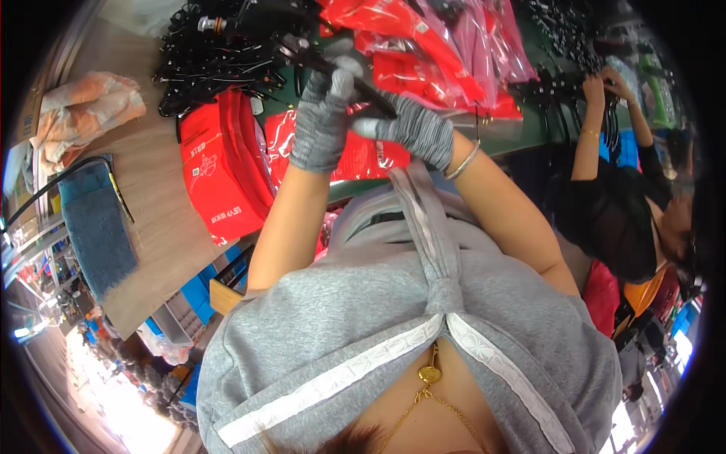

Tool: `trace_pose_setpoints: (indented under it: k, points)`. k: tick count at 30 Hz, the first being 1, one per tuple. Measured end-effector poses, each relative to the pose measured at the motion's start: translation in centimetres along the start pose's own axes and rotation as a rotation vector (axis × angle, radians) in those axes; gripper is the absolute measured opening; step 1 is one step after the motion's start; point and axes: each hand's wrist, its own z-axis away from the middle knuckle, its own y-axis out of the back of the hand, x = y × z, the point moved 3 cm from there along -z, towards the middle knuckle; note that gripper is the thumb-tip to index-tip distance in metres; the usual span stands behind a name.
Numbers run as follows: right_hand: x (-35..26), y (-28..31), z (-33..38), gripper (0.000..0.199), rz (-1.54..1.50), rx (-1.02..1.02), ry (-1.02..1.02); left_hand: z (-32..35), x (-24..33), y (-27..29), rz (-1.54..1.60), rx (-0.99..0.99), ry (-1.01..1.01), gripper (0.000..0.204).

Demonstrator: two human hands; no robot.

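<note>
Nearest the camera, a grey top (pixel 393 333) with white trim and a gold pendant (pixel 430 373), filling the lower picture. Just beyond, two bare forearms rising to grey knit gloves. Left hand (pixel 324 121) wrapped shut round the middle of a black bar-shaped item (pixel 333 69); right hand (pixel 412 129), silver bangle (pixel 463 163) at the wrist, closed on that item's nearer end, fingertips pinching it. Long axis of the black item slanting from up-left, beyond the left hand, down-right toward the right hand; both hands on it, neither nearer. Exact kind of item hard to make out, much of it buried under the gloves. Beneath the item, red flat packets (pixel 355 155) on the surface (pixel 162 227); left of it, a stack of red boxes (pixel 219 174); beyond it, a tangled heap of black parts (pixel 219 53) and more red and pink bags (pixel 446 45). Far to its right, another person's hands (pixel 605 87) raised among black parts, partly cut off by the rim.
</note>
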Motion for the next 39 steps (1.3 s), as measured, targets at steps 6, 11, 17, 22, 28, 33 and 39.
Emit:
trace_pose_setpoints:
  k: [6,11,17,22,28,33,39]
  points:
    - [2.7,2.3,3.9,0.041,-0.406,0.059,-0.118,0.5,-2.8,-3.4,-0.101,-0.18,0.055,0.035]
    - [1.5,5.2,10.5,0.039,0.185,0.493,-0.356,2.6,-9.4,-0.6,-0.341,-0.302,0.38,0.057]
    - [4.0,9.6,19.8,0.036,0.736,0.583,-0.448,5.9,-17.2,1.2,-1.424,-0.485,0.368,0.048]
    - [4.1,9.6,21.0,0.04,0.637,0.503,-0.467,5.8,-17.9,2.0,-1.506,-0.428,0.286,0.043]
    - [6.0,9.7,20.8,0.042,0.671,0.449,-0.401,5.7,-19.4,5.3,-1.077,-0.252,0.426,0.044]
    - [5.6,9.5,20.7,0.044,0.542,0.421,-0.257,6.9,-17.6,5.6,-0.85,-0.123,0.39,0.029]
    - [5.4,7.8,16.9,0.042,0.634,0.285,-0.362,7.3,-14.3,4.2,-0.319,0.036,0.466,0.02]
